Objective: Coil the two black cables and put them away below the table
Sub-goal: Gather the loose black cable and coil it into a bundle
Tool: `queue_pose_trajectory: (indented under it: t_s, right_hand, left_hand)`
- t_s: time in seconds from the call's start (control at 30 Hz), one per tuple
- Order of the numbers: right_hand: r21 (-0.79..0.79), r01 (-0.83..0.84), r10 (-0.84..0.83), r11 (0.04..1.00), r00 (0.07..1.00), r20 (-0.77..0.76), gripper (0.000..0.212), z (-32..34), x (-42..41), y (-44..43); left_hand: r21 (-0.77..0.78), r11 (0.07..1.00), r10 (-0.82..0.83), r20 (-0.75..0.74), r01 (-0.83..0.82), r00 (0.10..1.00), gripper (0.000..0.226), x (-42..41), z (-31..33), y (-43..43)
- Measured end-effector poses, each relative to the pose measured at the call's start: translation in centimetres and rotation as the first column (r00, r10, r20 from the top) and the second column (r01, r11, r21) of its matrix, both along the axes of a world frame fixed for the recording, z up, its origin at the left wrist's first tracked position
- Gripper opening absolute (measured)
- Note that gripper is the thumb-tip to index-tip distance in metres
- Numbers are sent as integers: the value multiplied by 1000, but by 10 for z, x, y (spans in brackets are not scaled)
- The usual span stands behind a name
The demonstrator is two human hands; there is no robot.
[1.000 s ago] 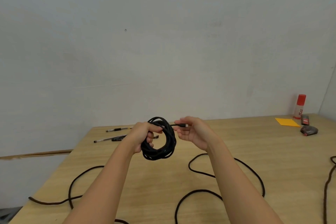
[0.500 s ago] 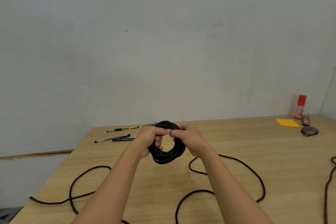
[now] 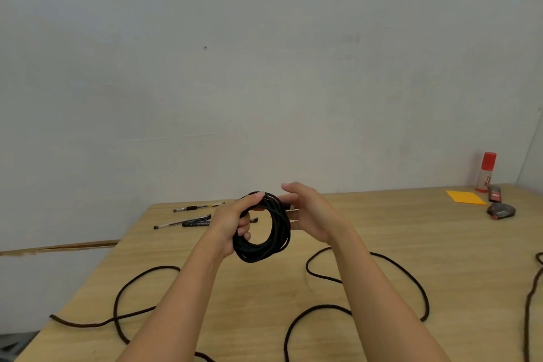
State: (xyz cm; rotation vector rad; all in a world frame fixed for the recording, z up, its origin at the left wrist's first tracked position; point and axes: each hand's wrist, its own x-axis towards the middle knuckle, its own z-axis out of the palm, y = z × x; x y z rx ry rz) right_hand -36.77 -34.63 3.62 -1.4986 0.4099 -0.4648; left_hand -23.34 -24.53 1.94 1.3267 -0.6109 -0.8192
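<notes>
Item one, coiled black cable [image 3: 266,250]: a tight round bundle of several turns, held upright in the air above the table [image 3: 411,241], near its middle and well clear of the surface. Left hand [image 3: 230,225]: fingers curled through the ring, thumb over the top, clasping the left side of the bundle. Right hand [image 3: 310,214]: cupped against the bundle's right side, upper fingers extended over it; a metal-tipped plug end [image 3: 291,209] shows at the palm, but whether the hand pinches it cannot be told. Item two, loose black cable [image 3: 306,267]: uncoiled, lying flat on the table in wide loops to the left and right of the forearms, passing beneath them. Further dark strand [image 3: 529,294]: at the table's far right edge, running toward the near side; its link to item two is out of view. Sundries, far left of table: two pens [image 3: 199,208] and a black marker [image 3: 196,224], lying near one another. Sundries, far right corner: red-capped glue stick [image 3: 486,172] standing upright by the wall [image 3: 264,67]; orange paper square [image 3: 465,196] lying flat; two small dark objects [image 3: 501,211] just beside it, too small to identify.
</notes>
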Motion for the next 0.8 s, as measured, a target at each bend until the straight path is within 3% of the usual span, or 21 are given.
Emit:
queue_pose_trajectory:
  t_s: [0.13, 0.27, 0.37, 0.53, 0.67, 0.8]
  right_hand:
    - [-30, 16, -19, 999, 993, -118, 21, 7, -6, -10]
    - [63, 119, -114, 991, 989, -91, 16, 15, -7, -12]
    - [190, 104, -100, 976, 995, -31, 19, 15, -7, -12]
    - [249, -44, 50, 968, 999, -18, 30, 10, -12, -15]
    - [192, -72, 81, 979, 996, -41, 27, 2, -9, -13]
    - [10, -44, 45, 999, 991, -127, 19, 3, -9, -10]
  left_hand:
    - [-32, 998, -44, 145, 49, 988, 21, 3, -1, 7]
    - [-17, 996, -79, 289, 88, 954, 19, 3, -2, 10]
    - [-35, 997, -52, 307, 66, 950, 19, 4, -2, 10]
    - [-96, 995, 3, 285, 25, 959, 16, 2, 0, 9]
    - [-130, 992, 46, 282, -9, 958, 12, -1, 1, 8]
    - [-116, 993, 40, 299, -5, 953, 12, -2, -1, 9]
